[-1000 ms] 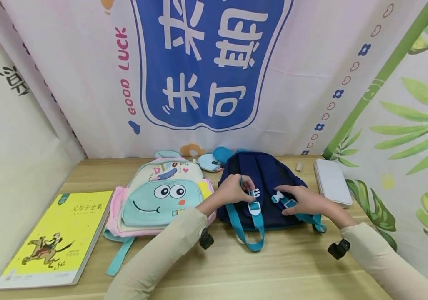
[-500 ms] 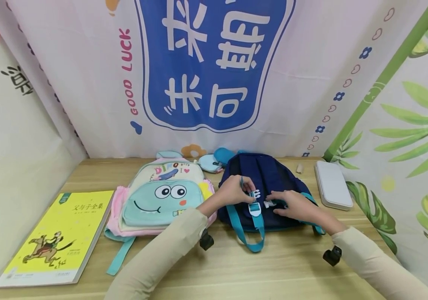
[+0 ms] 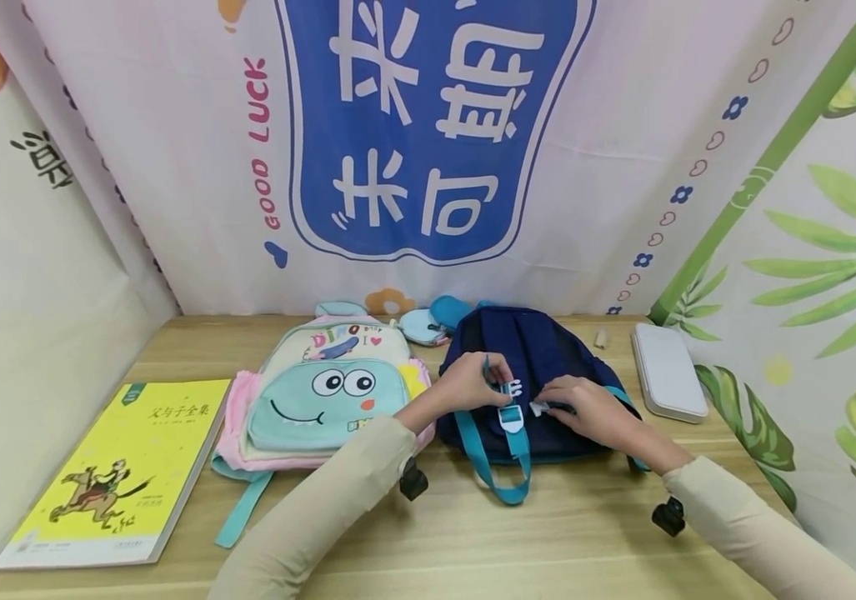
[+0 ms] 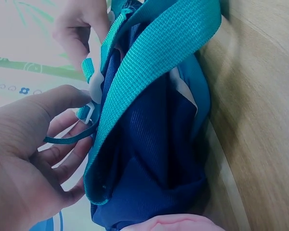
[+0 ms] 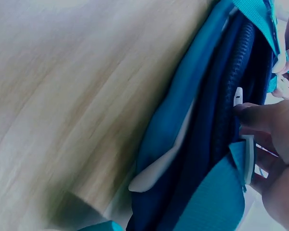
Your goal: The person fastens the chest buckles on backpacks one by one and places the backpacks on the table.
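A navy backpack (image 3: 488,333) with teal webbing lies strap side up on the wooden table. My left hand (image 3: 468,382) pinches a white pronged buckle half (image 3: 515,388) on the left teal strap (image 3: 521,458), just above a white strap adjuster (image 3: 511,417). In the left wrist view its thumb presses from above with the fingers beneath. My right hand (image 3: 585,410) pinches the other white buckle half (image 3: 538,408) between thumb and fingers. A small gap separates the two halves, the prongs pointing toward the right-hand piece. My right fingers partly hide that piece.
Left of the navy bag lies a pink and mint dinosaur backpack (image 3: 322,417). A yellow book (image 3: 116,467) is at the far left. Round mint and blue pouches (image 3: 420,325) sit behind. A white case (image 3: 669,371) and a small beige piece (image 3: 601,337) lie at the right.
My right hand has moved left with its buckle half, bringing it near the pronged half, and its fingers have closed in around it. My left hand has stayed nearly still.
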Tool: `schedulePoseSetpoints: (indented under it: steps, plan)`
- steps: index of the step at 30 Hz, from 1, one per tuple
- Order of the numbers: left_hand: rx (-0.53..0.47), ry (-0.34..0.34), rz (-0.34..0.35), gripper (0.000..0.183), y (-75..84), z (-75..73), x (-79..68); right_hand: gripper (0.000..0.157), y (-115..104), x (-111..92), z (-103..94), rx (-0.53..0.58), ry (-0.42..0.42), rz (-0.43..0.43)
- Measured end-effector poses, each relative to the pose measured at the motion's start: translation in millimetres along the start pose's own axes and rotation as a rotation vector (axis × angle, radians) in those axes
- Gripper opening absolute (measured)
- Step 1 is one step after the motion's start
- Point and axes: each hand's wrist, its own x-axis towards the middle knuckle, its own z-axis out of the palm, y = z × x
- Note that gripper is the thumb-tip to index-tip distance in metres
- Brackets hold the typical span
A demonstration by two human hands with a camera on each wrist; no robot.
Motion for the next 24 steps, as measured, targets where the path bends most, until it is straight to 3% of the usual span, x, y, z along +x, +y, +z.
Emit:
schedulePoseSetpoints:
  steps: [16, 24]
  plan:
    - [0.004, 0.0, 0.054, 0.014, 3.9, 4.3, 2.3, 0.032, 11.2, -7.1, -8.5, 0.057, 0.208, 0.003]
    - [0.004, 0.033, 0.062, 0.014, 7.2, 7.5, 6.3, 0.034, 10.7, -2.0, -20.4, 0.112, 0.212, 0.024]
